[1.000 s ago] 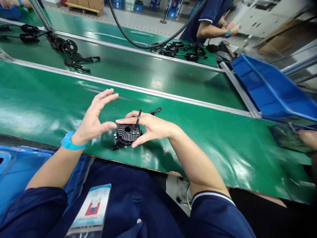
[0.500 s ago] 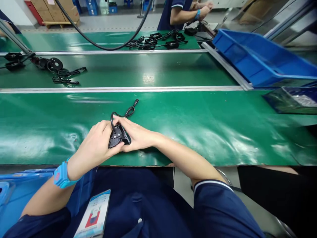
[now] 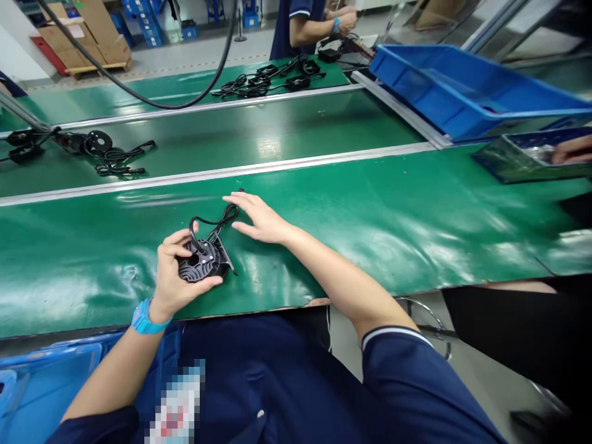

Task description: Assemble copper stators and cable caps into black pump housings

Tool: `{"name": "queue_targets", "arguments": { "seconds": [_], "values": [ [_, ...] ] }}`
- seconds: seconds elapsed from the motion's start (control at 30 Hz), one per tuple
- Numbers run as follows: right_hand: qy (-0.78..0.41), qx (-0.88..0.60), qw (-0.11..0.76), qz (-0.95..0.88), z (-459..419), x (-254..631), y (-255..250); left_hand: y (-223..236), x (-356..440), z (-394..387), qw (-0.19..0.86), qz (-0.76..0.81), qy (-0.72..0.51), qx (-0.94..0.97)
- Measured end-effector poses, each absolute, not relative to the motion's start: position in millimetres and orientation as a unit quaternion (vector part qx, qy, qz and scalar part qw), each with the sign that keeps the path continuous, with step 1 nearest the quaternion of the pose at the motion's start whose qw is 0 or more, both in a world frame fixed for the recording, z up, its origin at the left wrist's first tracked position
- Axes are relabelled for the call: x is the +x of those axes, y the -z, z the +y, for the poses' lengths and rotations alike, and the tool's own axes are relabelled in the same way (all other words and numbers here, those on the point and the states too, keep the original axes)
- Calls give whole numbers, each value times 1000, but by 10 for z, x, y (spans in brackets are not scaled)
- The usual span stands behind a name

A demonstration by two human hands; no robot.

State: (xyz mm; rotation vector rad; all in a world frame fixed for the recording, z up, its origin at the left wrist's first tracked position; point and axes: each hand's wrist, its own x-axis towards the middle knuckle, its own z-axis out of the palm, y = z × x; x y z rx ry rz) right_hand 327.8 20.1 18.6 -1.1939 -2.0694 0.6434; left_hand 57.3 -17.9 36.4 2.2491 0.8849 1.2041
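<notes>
The left hand (image 3: 173, 271) grips a round black ribbed housing (image 3: 200, 262) by its rim, fingers along the far side and thumb on the near edge, above the green table (image 3: 351, 228). The right hand (image 3: 261, 219) is open and released, its fingers spread just beside the black cable (image 3: 226, 214) that loops out of the housing's top. A blue bin (image 3: 472, 92) sits farther off to the right.
</notes>
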Motion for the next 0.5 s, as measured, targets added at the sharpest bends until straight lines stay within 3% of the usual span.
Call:
{"name": "queue_targets", "arguments": {
  "seconds": [0.1, 0.27, 0.33, 0.5],
  "values": [
    [-153, -511, 220, -816, 350, 3183, 8, -170, 474, -213, 242, 319, -427, 811],
    [-150, -567, 237, -774, 298, 3161, 41, 4, 283, -263, 74, 378, -406, 829],
    [-211, -603, 300, -708, 179, 3281, -14, 22, 349, -221, 80, 383, -411, 823],
    [-392, -557, 555, -478, -193, 3816, -86, 57, 1115, 97, 176, 334, -424, 823]
  ]
}}
